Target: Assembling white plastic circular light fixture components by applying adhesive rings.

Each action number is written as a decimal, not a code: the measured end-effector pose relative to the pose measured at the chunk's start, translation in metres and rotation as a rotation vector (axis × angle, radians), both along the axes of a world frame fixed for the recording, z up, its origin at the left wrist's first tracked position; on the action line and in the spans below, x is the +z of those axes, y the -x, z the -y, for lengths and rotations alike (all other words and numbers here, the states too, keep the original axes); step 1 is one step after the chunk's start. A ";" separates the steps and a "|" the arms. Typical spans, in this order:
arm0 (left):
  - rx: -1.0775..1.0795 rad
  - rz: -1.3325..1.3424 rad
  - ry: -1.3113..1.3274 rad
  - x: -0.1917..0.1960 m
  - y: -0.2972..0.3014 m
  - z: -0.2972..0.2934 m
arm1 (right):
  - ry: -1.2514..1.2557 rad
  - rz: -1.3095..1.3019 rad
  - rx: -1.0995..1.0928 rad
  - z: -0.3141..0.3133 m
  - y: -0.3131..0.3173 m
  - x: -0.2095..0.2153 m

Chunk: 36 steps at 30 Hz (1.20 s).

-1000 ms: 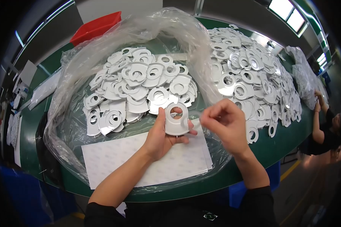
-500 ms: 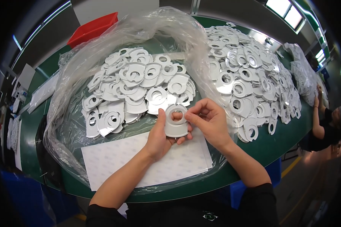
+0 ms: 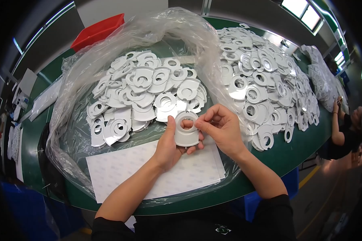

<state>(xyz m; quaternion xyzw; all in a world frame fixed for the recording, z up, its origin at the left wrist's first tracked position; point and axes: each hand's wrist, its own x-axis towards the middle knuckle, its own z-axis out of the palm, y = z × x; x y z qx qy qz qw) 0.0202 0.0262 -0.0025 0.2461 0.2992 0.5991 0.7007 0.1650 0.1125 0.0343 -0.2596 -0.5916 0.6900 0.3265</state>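
A light grey plastic part point(image 3: 186, 139) with a round ring at the top and a flared, curved-edged plate below stands upright before me. My left hand point(image 3: 169, 145) holds it from the left, thumb along the front and fingers behind. At the ring's right rim, the thumb and forefinger of my right hand point(image 3: 223, 129) are pinched together; whether a thin film lies between them I cannot tell. Just beyond my hands lies a heap of similar plastic parts point(image 3: 143, 77) on clear plastic sheeting point(image 3: 74, 86). White paper sheets point(image 3: 120, 170) lie beneath my left forearm.
A larger pile of like parts point(image 3: 269, 80) covers the right of the green table point(image 3: 291, 160). A red bin point(image 3: 96, 33) stands at the far left. At the far right, another person's arm point(image 3: 337, 130) reaches toward a filled plastic bag point(image 3: 323, 80).
My hands and the plastic part stay almost exactly where they were. At the far right, the other person's head and arm have shifted slightly.
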 end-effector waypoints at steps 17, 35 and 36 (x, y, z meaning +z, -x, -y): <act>0.001 0.010 -0.003 0.001 0.000 0.001 | -0.051 -0.032 -0.021 0.003 0.002 0.000; 0.071 -0.070 0.013 0.004 -0.001 0.003 | -1.212 0.176 -0.214 0.002 -0.001 -0.003; 0.079 -0.061 0.025 0.007 -0.003 0.003 | -1.346 0.183 -0.230 0.002 -0.001 -0.002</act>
